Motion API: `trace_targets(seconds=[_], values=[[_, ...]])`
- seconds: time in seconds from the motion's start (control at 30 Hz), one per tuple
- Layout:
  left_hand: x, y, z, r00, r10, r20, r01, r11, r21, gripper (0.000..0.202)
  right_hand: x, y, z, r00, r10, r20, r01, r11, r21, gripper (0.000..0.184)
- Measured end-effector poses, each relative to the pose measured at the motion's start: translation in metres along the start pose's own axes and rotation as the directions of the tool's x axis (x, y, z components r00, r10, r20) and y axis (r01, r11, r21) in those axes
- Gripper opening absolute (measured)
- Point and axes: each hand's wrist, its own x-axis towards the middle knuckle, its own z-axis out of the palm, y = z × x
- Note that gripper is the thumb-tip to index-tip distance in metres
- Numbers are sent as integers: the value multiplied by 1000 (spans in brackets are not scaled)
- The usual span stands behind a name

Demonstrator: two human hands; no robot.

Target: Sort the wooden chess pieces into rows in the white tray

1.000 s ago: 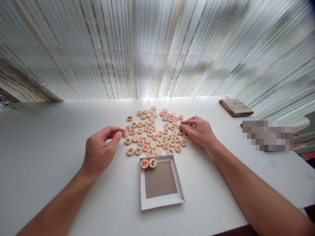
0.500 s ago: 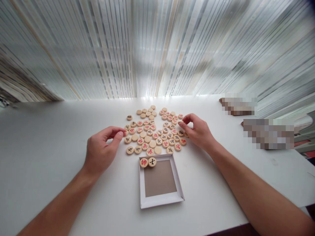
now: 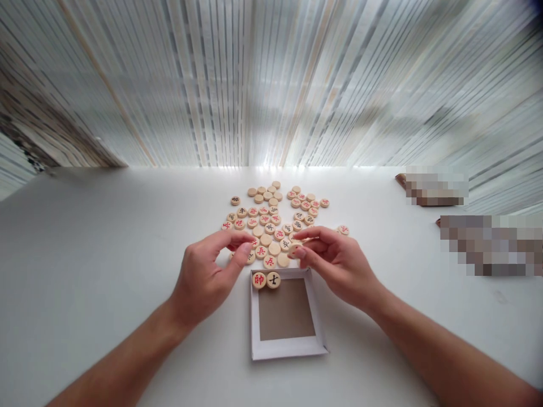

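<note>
Many round wooden Chinese chess pieces lie spread on the white table, some with red or black characters, some blank side up. My right hand pinches a chess piece with red marks between thumb and fingers, above the near edge of the spread. My left hand hovers at the near left side, thumb and fingers apart, with no piece visible between them. Both hands hide some pieces. Just in front stands a shallow white box, holding a red-marked piece and a black-marked piece side by side in its far left corner.
One red-marked piece lies apart, right of the spread. Two blurred-out brown-edged objects rest at the table's right side. A striped curtain hangs behind the table.
Both hands have moved inward toward each other and nearer the box. My right hand brings a piece from the right side of the spread. My left hand has left the red piece at the left edge.
</note>
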Motion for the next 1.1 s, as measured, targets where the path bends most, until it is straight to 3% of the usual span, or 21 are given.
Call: trace_targets(seconds=[0.13,0.27,0.53,0.77,1.1], values=[[-10,11,4,992,91,93,-84,993,-79,13,-13,-9,14,988,70,138,-89,987,135,21],[-17,21,8,968,172,183,-138,973,-183,17,-17,-12,19,978,96,187,-141,960,243,20],[-17,20,14,952,283,114,-251,939,-236,17,-17,-18,20,948,162,274,-258,895,363,24],[-19,21,17,935,327,137,-283,921,-269,19,-21,-16,21,973,108,202,-148,969,196,23],[-19,24,17,960,252,122,-197,916,-349,22,-18,-24,16,945,105,308,-216,911,352,23]])
